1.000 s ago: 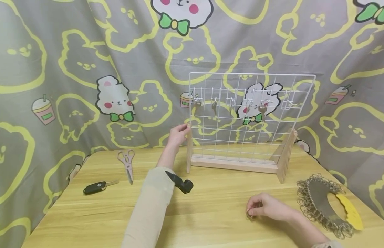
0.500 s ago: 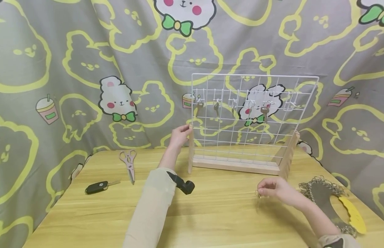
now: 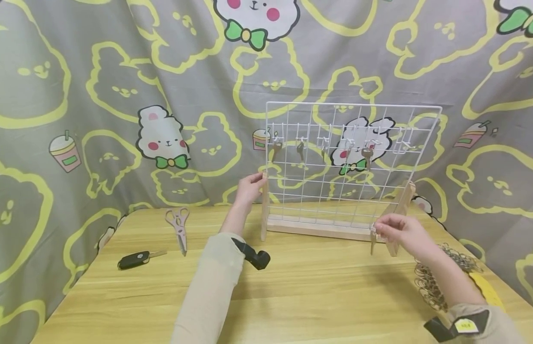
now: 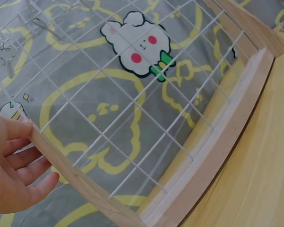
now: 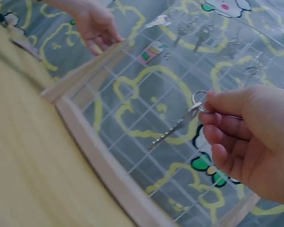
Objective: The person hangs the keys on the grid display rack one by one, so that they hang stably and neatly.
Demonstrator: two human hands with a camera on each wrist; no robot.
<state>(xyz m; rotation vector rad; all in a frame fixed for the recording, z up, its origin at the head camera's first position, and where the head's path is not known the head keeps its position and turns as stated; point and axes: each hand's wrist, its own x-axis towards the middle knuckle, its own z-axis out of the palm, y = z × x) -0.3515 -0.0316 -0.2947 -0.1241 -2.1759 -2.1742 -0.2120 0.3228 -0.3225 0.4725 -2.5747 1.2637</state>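
Observation:
A white wire grid rack (image 3: 331, 191) with wooden end posts stands on the table. Several keys (image 3: 300, 149) hang from white hooks along its upper part; the hook (image 3: 404, 145) at the far right bears no key. My left hand (image 3: 250, 188) holds the top of the left wooden post (image 4: 80, 182), thumb on one side and fingers behind. My right hand (image 5: 255, 137) pinches a thin metal ring between thumb and forefinger. From that ring a silver key (image 5: 173, 130) dangles, in front of the grid's lower right part.
Pink scissors (image 3: 179, 229) and a black car key (image 3: 135, 260) lie at the left. At the right, partly hidden by my right forearm, lies a yellow-handled holder (image 3: 487, 291) with many metal rings (image 3: 429, 282). A patterned curtain (image 3: 214, 86) hangs behind.
My right hand has lifted the key off the table and carried it up and to the right, toward the rack. My left hand has stayed at the post.

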